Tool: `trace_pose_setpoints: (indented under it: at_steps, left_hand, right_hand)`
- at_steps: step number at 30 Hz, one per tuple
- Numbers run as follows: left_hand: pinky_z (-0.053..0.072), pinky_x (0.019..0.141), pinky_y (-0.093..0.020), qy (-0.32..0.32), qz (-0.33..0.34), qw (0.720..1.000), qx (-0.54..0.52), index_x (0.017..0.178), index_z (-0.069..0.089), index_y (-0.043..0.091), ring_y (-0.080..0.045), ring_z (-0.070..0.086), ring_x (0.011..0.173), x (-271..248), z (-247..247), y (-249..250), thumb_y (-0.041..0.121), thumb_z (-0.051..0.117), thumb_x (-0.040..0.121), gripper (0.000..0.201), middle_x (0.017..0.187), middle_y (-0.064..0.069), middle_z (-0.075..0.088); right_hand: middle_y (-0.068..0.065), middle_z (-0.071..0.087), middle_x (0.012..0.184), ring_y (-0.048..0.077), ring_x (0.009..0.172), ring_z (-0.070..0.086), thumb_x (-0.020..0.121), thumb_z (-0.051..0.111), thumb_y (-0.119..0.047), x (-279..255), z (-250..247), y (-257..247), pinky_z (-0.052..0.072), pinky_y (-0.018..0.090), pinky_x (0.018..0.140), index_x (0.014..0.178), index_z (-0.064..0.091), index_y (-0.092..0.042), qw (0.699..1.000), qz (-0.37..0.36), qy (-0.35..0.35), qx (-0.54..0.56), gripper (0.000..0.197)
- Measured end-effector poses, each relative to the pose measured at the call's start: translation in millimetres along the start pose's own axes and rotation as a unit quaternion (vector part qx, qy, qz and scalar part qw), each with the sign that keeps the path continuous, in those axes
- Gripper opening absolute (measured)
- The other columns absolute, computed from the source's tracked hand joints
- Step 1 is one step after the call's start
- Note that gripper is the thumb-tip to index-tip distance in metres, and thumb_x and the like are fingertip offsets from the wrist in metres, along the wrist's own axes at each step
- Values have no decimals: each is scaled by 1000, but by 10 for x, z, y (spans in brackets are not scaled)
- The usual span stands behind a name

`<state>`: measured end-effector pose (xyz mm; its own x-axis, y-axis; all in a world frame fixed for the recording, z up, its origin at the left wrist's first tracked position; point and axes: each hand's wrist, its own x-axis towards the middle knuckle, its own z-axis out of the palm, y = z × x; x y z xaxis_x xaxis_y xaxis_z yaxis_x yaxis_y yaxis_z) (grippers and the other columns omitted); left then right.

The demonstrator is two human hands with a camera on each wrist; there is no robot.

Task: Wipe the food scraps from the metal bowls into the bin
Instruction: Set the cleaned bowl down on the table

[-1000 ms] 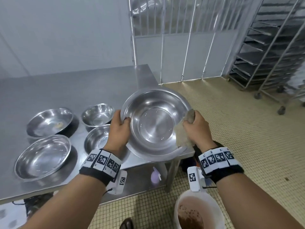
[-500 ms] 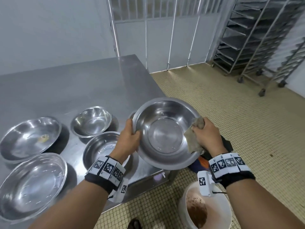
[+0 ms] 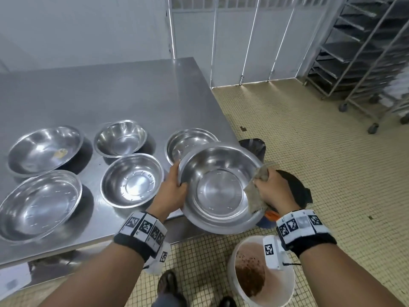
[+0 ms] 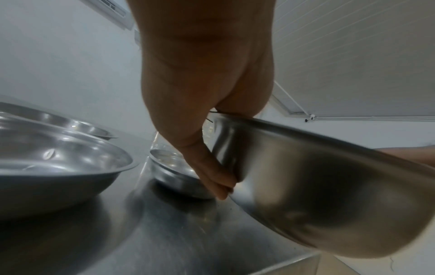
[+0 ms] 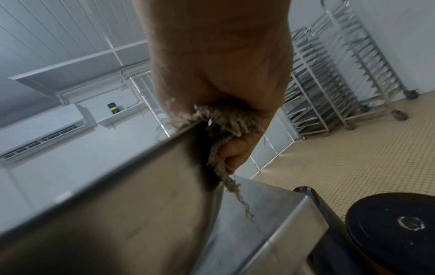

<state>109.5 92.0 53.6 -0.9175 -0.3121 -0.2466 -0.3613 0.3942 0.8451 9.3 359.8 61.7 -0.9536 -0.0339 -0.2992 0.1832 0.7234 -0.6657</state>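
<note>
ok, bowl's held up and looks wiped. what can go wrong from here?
1. The large round steel bowl hangs past the steel table edge, the left hand gripping only its rim; a slip could drop it.
2. The right hand holds the frayed beige cloth against the opposite rim, so its hold may be weak.
3. The white plastic bin sits nearer the person; scraps could hit the floor.

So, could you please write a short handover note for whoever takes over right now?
Left hand grips the rim of the held bowl, tilted at the table corner.
Right hand grips the cloth against the bowl's right rim.
Bin stands on the floor below, brown scraps inside.
Done: the held bowl looks clean.
Left: five bowls stand on the table; the far left bowl still holds a scrap. The other four show no obvious scraps; check them.
</note>
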Motion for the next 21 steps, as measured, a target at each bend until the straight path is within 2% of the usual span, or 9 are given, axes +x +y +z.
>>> trace_pose_setpoints:
  at_steps: [2,3,6,8,13,16,18,20,21]
  left_hand:
    - [57,86,-42,13,-21,1000,5,149,35,34,-23,67,104,-106,53,-28,20,53,99,55,119,1,64]
    - [57,84,-44,19,-31,999,6,145,39,33,-25,67,103,-154,77,-52,20,54,98,51,115,2,64]
    - [57,54,-34,39,-55,998,11,135,43,32,-26,69,81,-254,136,-137,15,53,97,43,105,0,64]
    - [52,44,-28,52,-72,996,31,136,41,34,-26,69,71,-290,170,-171,13,52,97,46,103,-4,65]
    - [61,53,-41,77,-94,992,41,149,35,33,-31,72,76,-230,217,-236,15,51,96,59,112,-10,67]
    - [58,47,-38,100,-99,990,22,148,35,34,-32,73,69,-133,240,-223,20,52,99,53,107,-6,67]
    - [62,56,-45,115,-98,988,16,148,33,35,-33,75,77,-53,273,-245,24,52,100,53,111,-5,66]
    - [62,82,-57,120,-89,989,23,153,29,33,-36,72,99,31,305,-277,23,50,99,60,124,-7,65]
    - [58,94,-54,124,-88,988,26,157,27,29,-37,69,108,58,315,-270,20,49,99,62,132,-9,63]
  right_hand:
    - [3,65,104,22,93,63,98,59,-29,31,29,67,51,40,85,113,57,-22,1000,-5,-22,-9,17]
    - [3,65,105,23,93,62,98,59,-28,39,51,91,48,38,83,113,57,-21,999,-9,-30,-12,17]
    - [4,64,107,23,93,60,98,59,-27,77,138,164,43,34,81,116,57,-20,998,-20,-55,-25,20]
    - [5,65,107,20,87,60,98,59,-28,114,192,201,43,32,77,117,58,-19,997,-26,-68,-32,21]
    - [3,64,101,12,74,59,101,55,-29,235,304,190,43,26,59,113,56,-21,996,-44,-70,-41,14]
    - [6,64,111,22,85,59,102,56,-29,346,371,138,46,32,74,122,55,-19,995,-45,-73,-42,23]
    - [9,63,115,24,90,57,102,56,-30,438,422,101,46,34,80,128,52,-17,995,-41,-74,-46,29]
    - [9,63,115,25,89,57,103,55,-30,537,471,67,46,34,79,130,50,-15,995,-36,-76,-56,31]
    - [10,63,115,25,88,57,103,54,-30,585,494,49,45,34,79,131,50,-15,995,-34,-75,-61,32]
